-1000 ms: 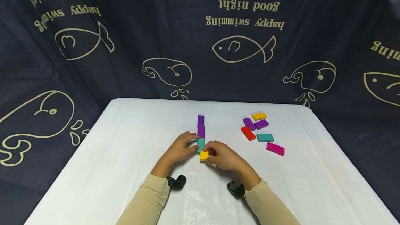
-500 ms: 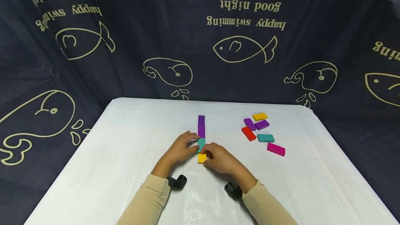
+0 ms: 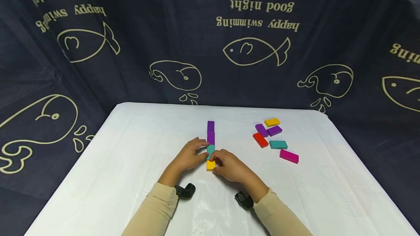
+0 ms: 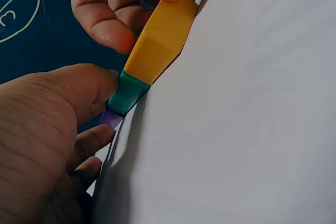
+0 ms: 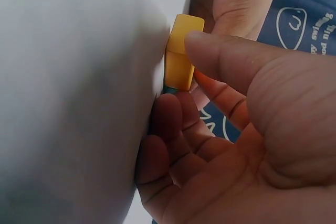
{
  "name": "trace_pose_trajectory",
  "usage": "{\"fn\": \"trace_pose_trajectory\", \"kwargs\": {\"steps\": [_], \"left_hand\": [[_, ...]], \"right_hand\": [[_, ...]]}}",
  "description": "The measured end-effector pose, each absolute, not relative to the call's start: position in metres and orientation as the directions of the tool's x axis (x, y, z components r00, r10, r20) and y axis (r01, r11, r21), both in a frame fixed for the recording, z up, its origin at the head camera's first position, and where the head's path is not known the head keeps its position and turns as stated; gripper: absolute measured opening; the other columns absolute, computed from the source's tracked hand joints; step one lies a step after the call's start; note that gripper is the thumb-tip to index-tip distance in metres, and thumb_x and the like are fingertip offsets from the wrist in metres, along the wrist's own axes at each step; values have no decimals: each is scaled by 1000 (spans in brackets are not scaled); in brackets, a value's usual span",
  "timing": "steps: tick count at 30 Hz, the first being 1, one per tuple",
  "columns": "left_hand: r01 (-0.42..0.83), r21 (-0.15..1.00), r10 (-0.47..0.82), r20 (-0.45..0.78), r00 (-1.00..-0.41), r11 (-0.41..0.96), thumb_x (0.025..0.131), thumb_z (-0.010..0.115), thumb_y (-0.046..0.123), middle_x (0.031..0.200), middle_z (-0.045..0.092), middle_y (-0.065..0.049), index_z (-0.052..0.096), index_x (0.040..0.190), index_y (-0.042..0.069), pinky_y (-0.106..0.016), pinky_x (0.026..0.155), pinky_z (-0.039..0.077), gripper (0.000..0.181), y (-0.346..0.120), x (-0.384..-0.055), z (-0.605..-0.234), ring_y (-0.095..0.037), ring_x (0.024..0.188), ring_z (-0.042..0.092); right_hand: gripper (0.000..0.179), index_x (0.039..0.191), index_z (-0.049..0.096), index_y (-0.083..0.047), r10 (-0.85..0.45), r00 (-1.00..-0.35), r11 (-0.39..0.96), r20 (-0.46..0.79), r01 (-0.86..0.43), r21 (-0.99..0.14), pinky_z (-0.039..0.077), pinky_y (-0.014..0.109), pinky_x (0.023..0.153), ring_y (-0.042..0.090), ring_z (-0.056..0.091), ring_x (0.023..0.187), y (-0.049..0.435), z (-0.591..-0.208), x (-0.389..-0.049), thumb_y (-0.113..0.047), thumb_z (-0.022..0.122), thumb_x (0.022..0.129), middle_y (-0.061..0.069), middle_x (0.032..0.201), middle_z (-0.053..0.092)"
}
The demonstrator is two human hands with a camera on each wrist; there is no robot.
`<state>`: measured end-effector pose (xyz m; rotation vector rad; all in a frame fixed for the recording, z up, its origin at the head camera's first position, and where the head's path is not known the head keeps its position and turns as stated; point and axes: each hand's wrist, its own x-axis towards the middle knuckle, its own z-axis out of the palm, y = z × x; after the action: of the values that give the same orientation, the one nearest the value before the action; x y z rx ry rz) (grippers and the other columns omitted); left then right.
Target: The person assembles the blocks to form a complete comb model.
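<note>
A straight row of blocks runs away from me on the white table point(image 3: 137, 126): two purple blocks point(image 3: 211, 132) at the far end, a teal block point(image 3: 210, 150), then a yellow block point(image 3: 211, 165) at the near end. My right hand point(image 3: 231, 166) pinches the yellow block between thumb and fingers. In the left wrist view the yellow block point(image 4: 163, 40) meets the teal block point(image 4: 127, 94) end to end. My left hand point(image 3: 189, 154) rests along the row's left side, thumb at the teal block and fingertips by the purple and teal joint.
Right of the row lie loose blocks: a yellow one point(image 3: 272, 122), two purple ones point(image 3: 274, 130), a red one point(image 3: 260, 140), a teal one point(image 3: 278, 144) and a magenta one point(image 3: 289, 156). A dark printed curtain point(image 3: 210, 39) hangs behind the table.
My right hand has moved the yellow block slightly left, bringing it into line with the teal block's near end. The left hand has stayed in place.
</note>
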<state>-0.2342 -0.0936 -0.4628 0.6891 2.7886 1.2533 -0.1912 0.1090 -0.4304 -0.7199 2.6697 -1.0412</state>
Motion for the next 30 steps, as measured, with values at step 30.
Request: {"fn": "trace_pose_trajectory", "kwargs": {"steps": [30], "left_hand": [[369, 730, 382, 159, -910, 576, 91, 68, 20, 141, 56, -10, 65, 129, 9, -57, 115, 25, 40, -92, -234, -462, -38, 142, 34]], "right_hand": [[20, 109, 66, -10, -408, -913, 575, 16, -270, -772, 54, 32, 71, 19, 60, 88, 154, -419, -206, -23, 68, 94, -1, 101, 63]]}}
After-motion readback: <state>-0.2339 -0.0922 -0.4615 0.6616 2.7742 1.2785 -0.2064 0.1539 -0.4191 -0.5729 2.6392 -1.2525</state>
